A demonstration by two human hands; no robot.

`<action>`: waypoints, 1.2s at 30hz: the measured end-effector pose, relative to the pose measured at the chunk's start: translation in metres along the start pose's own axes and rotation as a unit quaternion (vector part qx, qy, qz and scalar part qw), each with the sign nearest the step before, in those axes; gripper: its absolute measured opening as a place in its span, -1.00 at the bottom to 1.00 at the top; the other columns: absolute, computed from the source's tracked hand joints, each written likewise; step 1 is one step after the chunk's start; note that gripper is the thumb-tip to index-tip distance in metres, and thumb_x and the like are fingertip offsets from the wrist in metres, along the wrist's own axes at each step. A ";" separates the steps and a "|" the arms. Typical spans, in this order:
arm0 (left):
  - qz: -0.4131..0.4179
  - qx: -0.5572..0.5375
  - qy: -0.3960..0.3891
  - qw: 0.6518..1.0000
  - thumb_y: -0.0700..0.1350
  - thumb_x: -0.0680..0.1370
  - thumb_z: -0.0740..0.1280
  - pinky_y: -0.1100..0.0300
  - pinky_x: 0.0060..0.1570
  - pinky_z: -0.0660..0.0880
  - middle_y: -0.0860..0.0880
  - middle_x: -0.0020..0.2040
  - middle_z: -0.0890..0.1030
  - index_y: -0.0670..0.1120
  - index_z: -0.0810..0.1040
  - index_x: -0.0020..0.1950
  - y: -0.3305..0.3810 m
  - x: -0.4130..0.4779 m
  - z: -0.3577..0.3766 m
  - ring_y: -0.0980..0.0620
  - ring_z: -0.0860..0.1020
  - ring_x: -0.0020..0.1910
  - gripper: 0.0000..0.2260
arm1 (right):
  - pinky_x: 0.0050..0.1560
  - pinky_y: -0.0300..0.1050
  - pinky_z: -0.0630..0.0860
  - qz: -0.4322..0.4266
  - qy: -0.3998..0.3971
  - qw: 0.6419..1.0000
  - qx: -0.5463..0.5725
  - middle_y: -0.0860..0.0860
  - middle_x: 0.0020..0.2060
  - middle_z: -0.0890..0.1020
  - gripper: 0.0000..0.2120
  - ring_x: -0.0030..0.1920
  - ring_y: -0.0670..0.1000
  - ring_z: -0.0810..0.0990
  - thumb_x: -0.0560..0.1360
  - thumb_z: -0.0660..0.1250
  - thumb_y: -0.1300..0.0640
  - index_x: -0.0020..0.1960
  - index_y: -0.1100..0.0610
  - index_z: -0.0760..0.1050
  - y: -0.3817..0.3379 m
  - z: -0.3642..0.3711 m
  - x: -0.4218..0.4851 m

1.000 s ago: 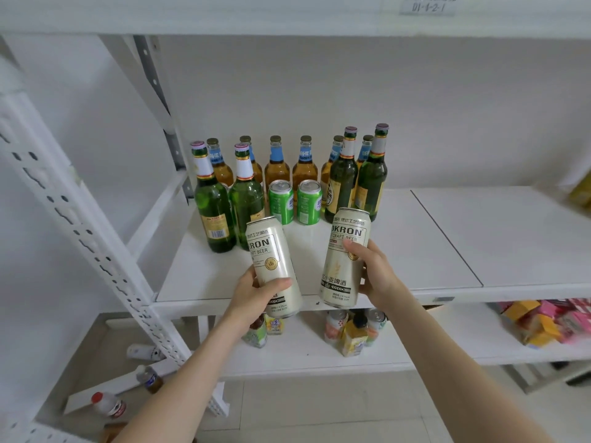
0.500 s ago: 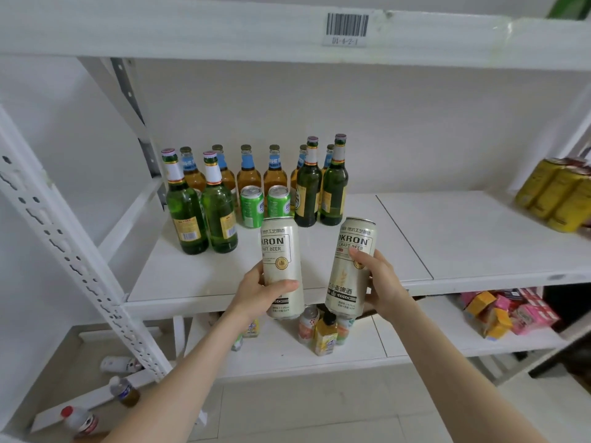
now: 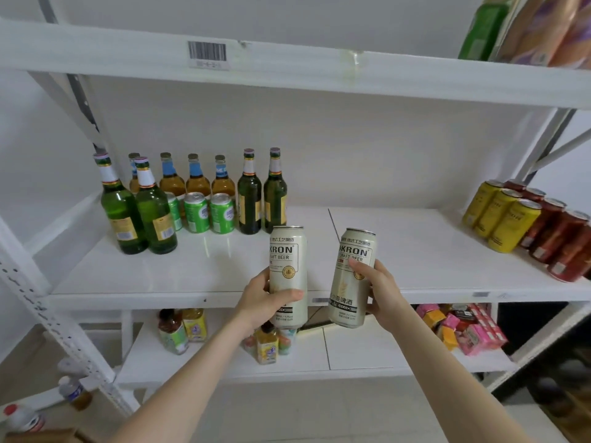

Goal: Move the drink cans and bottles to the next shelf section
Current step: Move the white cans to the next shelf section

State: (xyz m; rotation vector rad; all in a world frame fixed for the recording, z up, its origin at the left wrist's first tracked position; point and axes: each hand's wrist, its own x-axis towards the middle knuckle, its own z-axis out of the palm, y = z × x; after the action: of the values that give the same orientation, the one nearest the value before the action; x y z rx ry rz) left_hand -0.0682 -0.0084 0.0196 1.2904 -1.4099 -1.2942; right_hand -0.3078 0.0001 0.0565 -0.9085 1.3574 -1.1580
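Grips clench tall cream metal beer can in left hand, twin in right hand, now shifted toward next white shelf section.

White metal shelving against a plain white wall, in soft, even indoor light. Perforated upright slanting at left, barcode label stuck on the upper shelf edge, pale tiled floor below the lowest board.

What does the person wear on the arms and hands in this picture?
Nothing visible. The left hand and right hand are bare: no gloves, rings or watch. No sleeve shows anywhere down to the picture's lower edge.
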 end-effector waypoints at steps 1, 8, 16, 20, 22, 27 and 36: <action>0.001 0.002 0.000 1.000 0.20 0.16 0.55 0.21 -0.07 0.57 0.23 -0.03 0.70 0.23 0.56 0.03 0.003 0.001 0.013 0.21 0.65 -0.02 -0.53 | 0.15 0.26 0.57 0.000 0.001 1.000 -0.001 0.05 0.05 0.66 -0.70 0.10 0.13 0.65 0.45 0.46 -0.02 0.15 0.01 0.55 -0.002 -0.013 0.000; 0.000 0.028 -0.027 0.999 0.20 0.17 0.56 0.19 -0.02 0.58 0.26 -0.01 0.68 0.28 0.54 0.06 0.018 0.028 0.092 0.25 0.64 0.00 -0.51 | 0.19 0.30 0.53 0.003 0.005 1.000 0.009 0.07 0.06 0.67 -0.68 0.11 0.15 0.64 0.47 0.45 0.00 0.19 0.01 0.53 -0.005 -0.090 0.015; 0.008 0.042 -0.065 0.997 0.18 0.16 0.56 0.24 -0.08 0.55 0.25 0.01 0.69 0.24 0.54 0.10 0.041 0.094 0.169 0.24 0.65 0.00 -0.47 | 0.15 0.21 0.56 -0.013 0.022 0.999 0.025 0.02 0.00 0.71 -0.62 0.08 0.12 0.66 0.33 0.51 -0.07 0.11 -0.04 0.57 -0.019 -0.178 0.068; 0.018 0.043 -0.073 0.996 0.16 0.14 0.56 0.22 -0.05 0.55 0.24 -0.01 0.70 0.21 0.57 0.08 0.052 0.133 0.217 0.24 0.65 -0.02 -0.48 | 0.04 0.12 0.58 -0.026 0.028 0.999 0.037 -0.01 -0.03 0.72 -0.54 0.05 0.09 0.67 0.25 0.51 -0.11 0.12 -0.05 0.57 -0.031 -0.228 0.096; 0.015 0.042 -0.070 0.997 0.14 0.11 0.57 0.15 0.01 0.58 0.21 -0.02 0.71 0.17 0.58 0.07 0.055 0.148 0.246 0.20 0.66 -0.02 -0.46 | 0.05 0.12 0.57 -0.029 0.030 0.998 0.040 -0.02 -0.02 0.72 -0.52 0.05 0.08 0.67 0.24 0.51 -0.12 0.14 -0.04 0.56 -0.035 -0.255 0.107; 0.008 0.051 -0.067 0.996 0.11 0.10 0.60 -0.04 0.17 0.57 0.10 0.03 0.72 0.11 0.60 0.10 0.060 0.178 0.321 0.06 0.66 0.06 -0.42 | 0.09 0.15 0.58 -0.028 0.023 0.999 0.029 -0.01 -0.01 0.72 -0.48 0.06 0.08 0.68 0.25 0.52 -0.11 0.17 -0.04 0.55 -0.044 -0.327 0.135; -0.009 0.034 -0.042 0.998 0.08 0.12 0.61 -0.06 0.17 0.58 0.11 0.04 0.71 0.10 0.60 0.11 0.063 0.197 0.441 0.09 0.67 0.05 -0.42 | 0.04 0.09 0.55 -0.007 -0.006 1.000 0.016 -0.03 0.02 0.72 -0.66 0.07 0.04 0.66 0.42 0.50 0.02 0.17 -0.05 0.55 -0.049 -0.440 0.172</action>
State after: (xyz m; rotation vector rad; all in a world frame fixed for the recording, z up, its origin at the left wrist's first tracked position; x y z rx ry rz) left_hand -0.5383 -0.1354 0.0032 1.3101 -1.5151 -1.3371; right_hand -0.7683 -0.1133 0.0371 -0.9016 1.3218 -1.1794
